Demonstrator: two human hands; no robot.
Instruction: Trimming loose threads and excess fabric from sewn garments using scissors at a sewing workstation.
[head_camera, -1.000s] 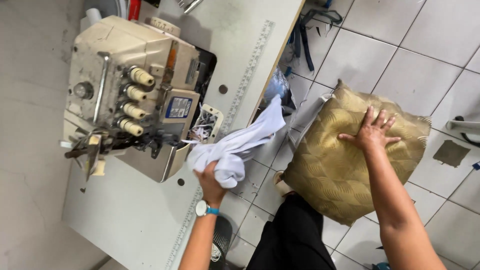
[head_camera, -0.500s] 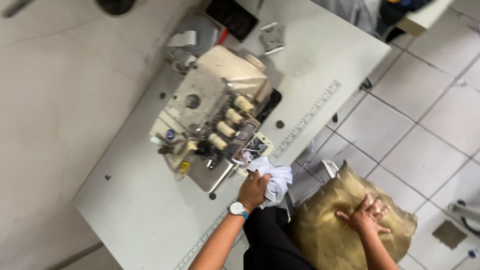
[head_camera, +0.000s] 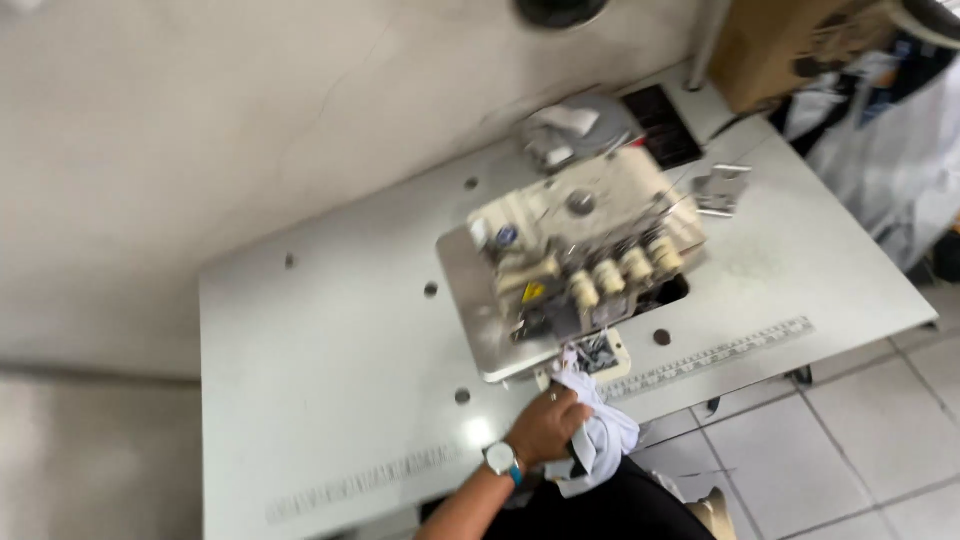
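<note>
My left hand (head_camera: 548, 425), with a watch on the wrist, grips a bunched white cloth (head_camera: 602, 432) at the front edge of the white sewing table (head_camera: 320, 360). The cloth sits just below the needle area of a cream overlock sewing machine (head_camera: 580, 260) that stands on the table. My right hand is out of view. Only a corner of the tan quilted cushion (head_camera: 712, 508) shows at the bottom edge.
A ruler strip (head_camera: 710, 355) runs along the table's front edge. A small metal part (head_camera: 722, 190) and a dark flat box (head_camera: 662, 125) lie behind the machine. A cardboard box (head_camera: 790, 40) and white fabric (head_camera: 880, 150) are at the upper right. Tiled floor (head_camera: 830, 440) lies to the right.
The view swung left and up, so the cushion and my right hand left the frame. My left hand has kept the white cloth by the machine's front.
</note>
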